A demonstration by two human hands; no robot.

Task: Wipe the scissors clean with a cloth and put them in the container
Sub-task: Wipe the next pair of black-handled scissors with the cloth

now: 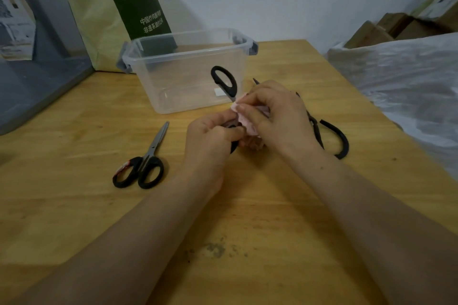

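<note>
Wooden table, box kept near for drop-off; L hand grips scissors steady, R hand pinches cloth on blade, we judge.

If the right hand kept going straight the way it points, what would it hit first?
Probably the container, just beyond the right hand; depth is unclear.

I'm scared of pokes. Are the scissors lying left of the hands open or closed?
Closed. The scissors lie flat on the table, blades pressed together.
</note>
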